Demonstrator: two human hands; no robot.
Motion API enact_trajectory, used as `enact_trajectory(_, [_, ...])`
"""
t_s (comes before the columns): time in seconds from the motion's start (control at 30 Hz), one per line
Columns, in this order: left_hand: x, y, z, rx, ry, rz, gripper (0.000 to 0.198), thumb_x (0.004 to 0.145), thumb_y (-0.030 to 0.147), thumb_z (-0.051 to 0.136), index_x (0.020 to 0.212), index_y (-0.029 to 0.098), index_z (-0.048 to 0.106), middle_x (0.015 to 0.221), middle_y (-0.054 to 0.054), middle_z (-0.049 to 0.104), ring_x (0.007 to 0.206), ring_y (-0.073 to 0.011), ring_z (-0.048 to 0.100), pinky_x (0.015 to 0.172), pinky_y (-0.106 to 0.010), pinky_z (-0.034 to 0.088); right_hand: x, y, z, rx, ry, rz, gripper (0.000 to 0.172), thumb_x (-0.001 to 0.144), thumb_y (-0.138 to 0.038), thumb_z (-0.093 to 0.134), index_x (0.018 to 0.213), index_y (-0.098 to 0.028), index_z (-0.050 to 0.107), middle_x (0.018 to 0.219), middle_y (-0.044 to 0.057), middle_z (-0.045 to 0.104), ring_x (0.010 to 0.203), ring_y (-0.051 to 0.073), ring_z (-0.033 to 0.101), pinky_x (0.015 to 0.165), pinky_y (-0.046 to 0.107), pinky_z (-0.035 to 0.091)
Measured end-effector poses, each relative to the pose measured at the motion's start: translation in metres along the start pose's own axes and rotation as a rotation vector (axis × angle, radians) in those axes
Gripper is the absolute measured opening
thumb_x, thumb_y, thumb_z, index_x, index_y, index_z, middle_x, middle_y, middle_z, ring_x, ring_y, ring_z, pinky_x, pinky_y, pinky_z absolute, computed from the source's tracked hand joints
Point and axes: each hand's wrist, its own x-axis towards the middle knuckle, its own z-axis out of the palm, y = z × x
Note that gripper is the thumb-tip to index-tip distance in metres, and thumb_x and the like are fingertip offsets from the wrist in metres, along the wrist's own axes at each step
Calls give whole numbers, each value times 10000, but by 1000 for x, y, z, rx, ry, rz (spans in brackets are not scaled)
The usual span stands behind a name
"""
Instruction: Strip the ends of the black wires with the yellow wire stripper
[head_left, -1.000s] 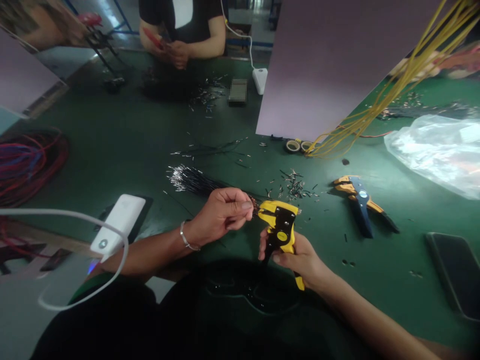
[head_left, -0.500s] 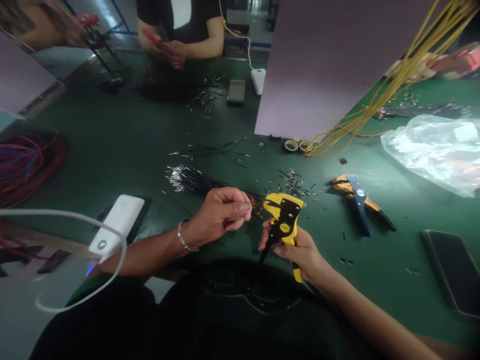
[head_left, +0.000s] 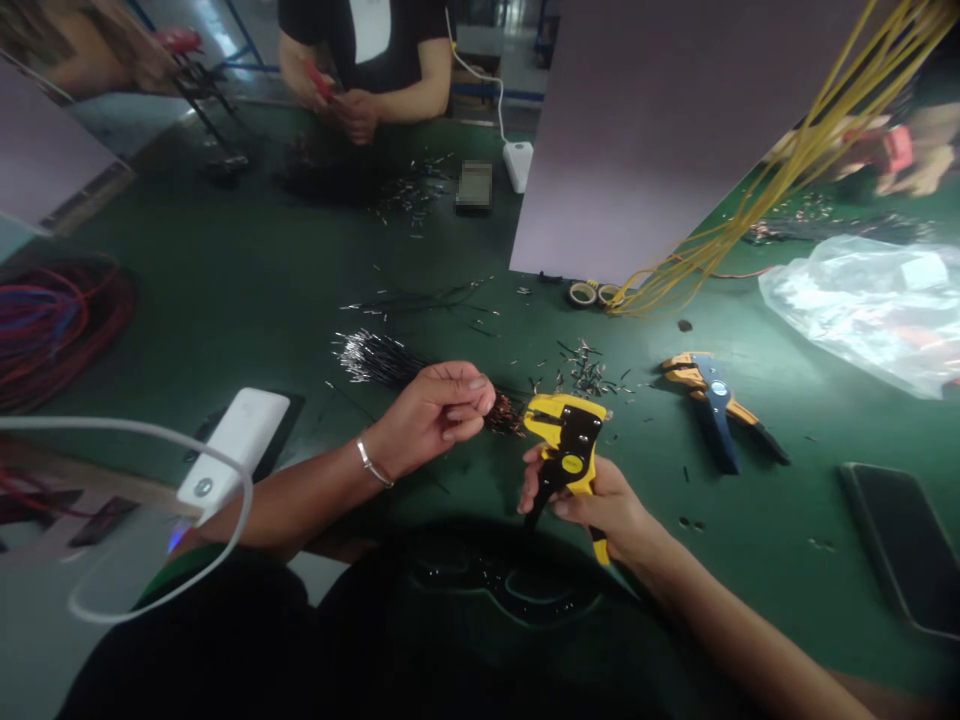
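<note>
My right hand is wrapped round the handles of a yellow and black wire stripper, its jaws pointing left. To the left of the jaws, my left hand is pinched, thumb against fingers; whatever lies between the fingertips is too small to make out. Beneath and behind that hand lies a bundle of black wires, silvery ends at the left and copper-coloured ends at the right near the stripper. Short black wire offcuts are scattered just beyond the tool.
A second wire stripper, blue and orange, rests at right near a phone. A white power bank with a cable lies left, near coiled red wires. Yellow wires hang beside a grey panel. Across the table sits another person.
My left hand has shifted slightly left and up, away from the stripper's jaws. The stripper has barely moved in my right hand. The people opposite have moved their hands a little.
</note>
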Motion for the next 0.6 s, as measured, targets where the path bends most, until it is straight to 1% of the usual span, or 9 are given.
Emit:
enact_trajectory(0.2, [4,0,-4,-49,27,-21,247,737,113,665,571,121,482,622,-25,571,419,-10,260,344,-111,232,-2,0,1,-3,-5,12,411,667,-139,704,1070,-169,626,830,46,681,747,224,651,727,397,497])
enact_trajectory(0.47, [6,-2,-4,-98,-7,-75,217,736,113,663,568,109,526,603,-21,553,418,-18,255,319,-106,224,-1,1,-1,6,-34,-2,404,703,-162,720,1093,-163,614,842,48,675,754,220,650,743,403,494])
enact_trajectory(0.6, [7,-1,-4,-118,-7,-99,218,727,105,664,560,108,524,597,-20,540,418,-19,248,314,-105,223,-2,0,-1,-14,-29,-14,363,731,-223,740,1069,-166,621,824,45,670,732,210,646,730,399,501])
